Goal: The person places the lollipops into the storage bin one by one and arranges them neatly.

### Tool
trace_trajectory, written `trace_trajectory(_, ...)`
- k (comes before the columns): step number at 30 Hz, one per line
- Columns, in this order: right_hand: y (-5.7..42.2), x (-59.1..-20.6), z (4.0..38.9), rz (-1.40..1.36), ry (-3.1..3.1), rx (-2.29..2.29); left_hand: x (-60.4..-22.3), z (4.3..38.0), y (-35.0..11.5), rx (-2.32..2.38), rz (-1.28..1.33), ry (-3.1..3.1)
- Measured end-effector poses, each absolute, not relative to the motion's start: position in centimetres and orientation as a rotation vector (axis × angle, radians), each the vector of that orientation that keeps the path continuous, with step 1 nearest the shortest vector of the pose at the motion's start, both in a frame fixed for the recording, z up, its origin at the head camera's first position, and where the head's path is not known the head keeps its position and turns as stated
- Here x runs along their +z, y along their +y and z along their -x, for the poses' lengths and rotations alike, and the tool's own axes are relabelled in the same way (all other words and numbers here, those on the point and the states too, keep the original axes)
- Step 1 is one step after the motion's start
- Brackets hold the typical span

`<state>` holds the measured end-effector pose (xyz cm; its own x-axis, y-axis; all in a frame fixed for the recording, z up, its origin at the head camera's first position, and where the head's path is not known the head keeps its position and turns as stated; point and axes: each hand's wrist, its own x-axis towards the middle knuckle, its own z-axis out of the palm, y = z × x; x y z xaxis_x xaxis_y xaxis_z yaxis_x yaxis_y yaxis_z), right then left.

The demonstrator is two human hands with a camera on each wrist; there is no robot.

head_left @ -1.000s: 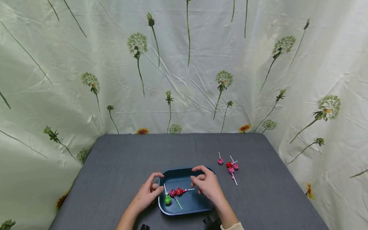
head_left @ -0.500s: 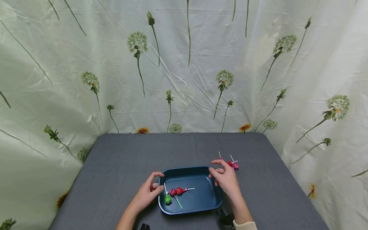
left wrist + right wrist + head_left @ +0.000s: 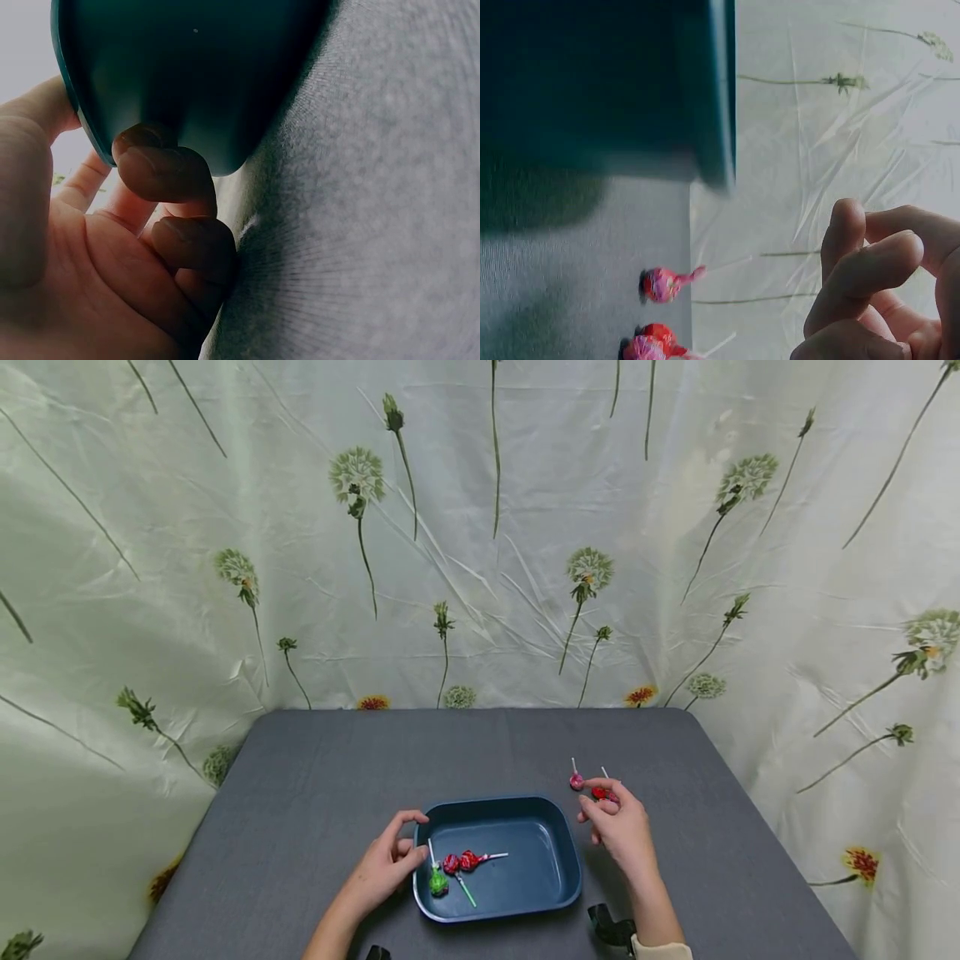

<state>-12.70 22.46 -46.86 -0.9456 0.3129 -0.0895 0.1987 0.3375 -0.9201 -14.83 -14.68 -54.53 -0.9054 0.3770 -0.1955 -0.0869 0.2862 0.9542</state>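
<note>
We rate the pink lollipop (image 3: pixel 577 782) light, rigid, best pinched mid-stick; left hand (image 3: pixel 386 864) grips tray (image 3: pixel 525 872), right hand (image 3: pixel 624 828) has fingertips apart

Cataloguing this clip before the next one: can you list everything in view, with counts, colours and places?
Table: 1, grey, under the tray
Curtain: apparently 1, pale with plant prints, behind and beside the table
Tray: 1, dark blue, on the table's near part
Green lollipop: 1, green, in the tray's left part
Red lollipops: 2, mostly red, in the tray, right of the green one
Loose lollipops: at least 3, pink and red, on the table beyond the tray's right end; some partly hidden
Black devices: 2, black, near the wrists
Sleeve: 1, cream, right forearm
Left hand: 1, bare, at the tray's left rim
Right hand: 1, bare, right of the tray
</note>
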Motion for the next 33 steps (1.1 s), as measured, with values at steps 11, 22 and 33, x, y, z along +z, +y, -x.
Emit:
trace_trajectory(11,24.2,-48.5,13.5,0.566,-2.481,1.637,-54.6,14.7,-14.7,1.657,-0.256,2.165)
trace_trajectory(22,25.7,-50.4,14.0,0.607,-2.448,1.707,-54.7,14.7,-14.8,1.647,-0.253,2.175)
trace_trajectory(33,26.3,-51.9,14.5,0.631,-2.469,1.741,-54.7,14.7,-14.8,1.646,-0.244,2.187)
